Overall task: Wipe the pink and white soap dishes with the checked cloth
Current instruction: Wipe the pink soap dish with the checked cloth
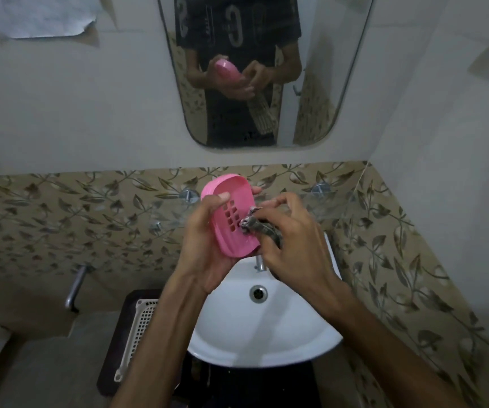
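Observation:
My left hand grips the pink soap dish from below and behind, thumb hooked over its left rim, holding it tilted above the sink. The dish shows a grid of square drain holes. My right hand pinches a bunched end of the checked cloth and presses it against the dish's inner right side, beside the holes. Most of the cloth is hidden under my right fingers. No white soap dish shows in this view.
A white washbasin with a drain and tap lies below my hands. A white perforated basket sits on a dark stand at the left. A wall mirror hangs above, with a glass shelf under it.

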